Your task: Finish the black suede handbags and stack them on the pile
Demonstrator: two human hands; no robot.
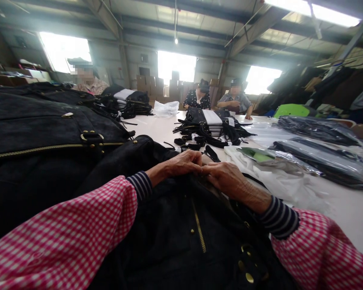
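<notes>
A black jacket (pixel 157 237) with gold zips and gold studs lies spread out in front of me. At its far edge, where a beige lining shows, my left hand (pixel 184 162) is closed with the fingers pinched on the cloth. Right against it, my right hand (pixel 225 177) is closed on the same edge, and the two hands' fingertips meet. Whether something small is between the fingertips is hidden. Another black jacket (pixel 42 133), with a long gold zip and a buckle, lies heaped to the left.
Beyond my hands, a stack of folded black pieces with straps (pixel 210 121) stands on the white table (pixel 345 213). To the right are plastic-wrapped dark garments (pixel 317 157) and crumpled white plastic (pixel 278 181). A second stack (pixel 127 98) is back left. Several people work across the table.
</notes>
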